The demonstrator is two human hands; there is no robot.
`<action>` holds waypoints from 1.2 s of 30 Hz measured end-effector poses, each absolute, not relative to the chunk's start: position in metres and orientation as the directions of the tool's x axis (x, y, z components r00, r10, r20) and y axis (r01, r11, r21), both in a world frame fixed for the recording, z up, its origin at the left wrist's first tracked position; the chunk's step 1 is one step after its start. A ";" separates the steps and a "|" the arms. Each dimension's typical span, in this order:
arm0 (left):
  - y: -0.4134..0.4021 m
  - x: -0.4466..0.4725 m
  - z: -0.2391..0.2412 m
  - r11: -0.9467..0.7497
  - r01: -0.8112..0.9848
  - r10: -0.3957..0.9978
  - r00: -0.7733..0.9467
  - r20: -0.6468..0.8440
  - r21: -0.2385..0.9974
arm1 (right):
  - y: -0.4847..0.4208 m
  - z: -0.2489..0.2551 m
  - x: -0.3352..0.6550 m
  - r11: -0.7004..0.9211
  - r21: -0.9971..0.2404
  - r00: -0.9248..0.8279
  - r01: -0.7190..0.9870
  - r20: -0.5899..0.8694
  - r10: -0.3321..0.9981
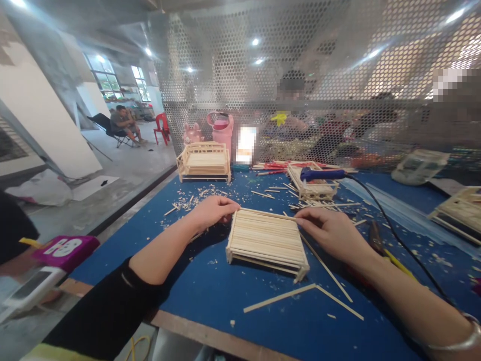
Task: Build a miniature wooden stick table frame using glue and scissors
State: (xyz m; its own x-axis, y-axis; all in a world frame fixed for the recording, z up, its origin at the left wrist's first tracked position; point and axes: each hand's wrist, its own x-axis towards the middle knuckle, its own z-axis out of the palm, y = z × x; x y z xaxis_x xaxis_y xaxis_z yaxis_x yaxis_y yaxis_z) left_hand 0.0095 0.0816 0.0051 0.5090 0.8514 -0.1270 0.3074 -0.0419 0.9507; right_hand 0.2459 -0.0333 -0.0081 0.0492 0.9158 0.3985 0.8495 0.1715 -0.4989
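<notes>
A small bed-like frame of thin wooden sticks [266, 238] stands on the blue table in front of me, its slatted top facing up. A thin wooden stick [267, 214] runs along its far edge. The fingers of my left hand [216, 211] pinch this stick's left end at the frame's far left corner. At the far right corner, my right hand [326, 228] has thumb and fingers closed on the other end. Loose sticks [280, 298] lie near the frame's front, one of them beside its right side.
A blue glue gun [323, 174] rests on another stick frame [312, 188], its cord trailing right. Pliers [376, 238] lie by my right forearm. A finished-looking stick bench [205, 161] stands far left. Offcuts [193, 200] litter the blue table [180, 306]. A perforated metal screen [225, 65] rises behind.
</notes>
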 end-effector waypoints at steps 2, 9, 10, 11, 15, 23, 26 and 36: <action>0.081 0.010 0.006 -0.034 0.306 0.855 0.502 -0.131 0.951 | -0.033 -0.008 0.246 0.177 -0.490 0.040 0.854 0.401 0.915; 0.081 0.010 0.007 -0.066 0.325 0.849 0.515 -0.119 0.943 | -0.032 -0.011 0.247 0.229 -0.436 -0.012 0.870 0.446 0.895; 0.081 0.009 0.007 -0.075 0.330 0.848 0.518 -0.114 0.941 | -0.031 -0.012 0.247 0.234 -0.429 -0.017 0.872 0.453 0.891; 0.082 0.009 0.006 -0.085 0.336 0.846 0.522 -0.110 0.938 | -0.031 -0.012 0.246 0.237 -0.424 -0.019 0.874 0.459 0.888; 0.084 0.006 0.005 -0.128 0.365 0.857 0.508 -0.082 0.922 | -0.031 -0.012 0.246 0.242 -0.425 -0.010 0.872 0.479 0.878; 0.042 0.035 0.042 -0.856 0.512 0.416 0.591 0.692 0.077 | -0.038 0.001 0.237 0.326 -0.333 -0.033 0.885 0.653 0.756; 0.016 0.063 0.048 -0.875 0.472 0.375 0.805 0.460 -0.112 | -0.043 0.004 0.229 0.359 -0.311 -0.061 0.880 0.676 0.735; 0.024 0.082 0.051 -0.900 0.426 0.435 0.879 0.196 0.088 | -0.050 0.003 0.229 0.431 -0.353 -0.099 0.831 0.668 0.738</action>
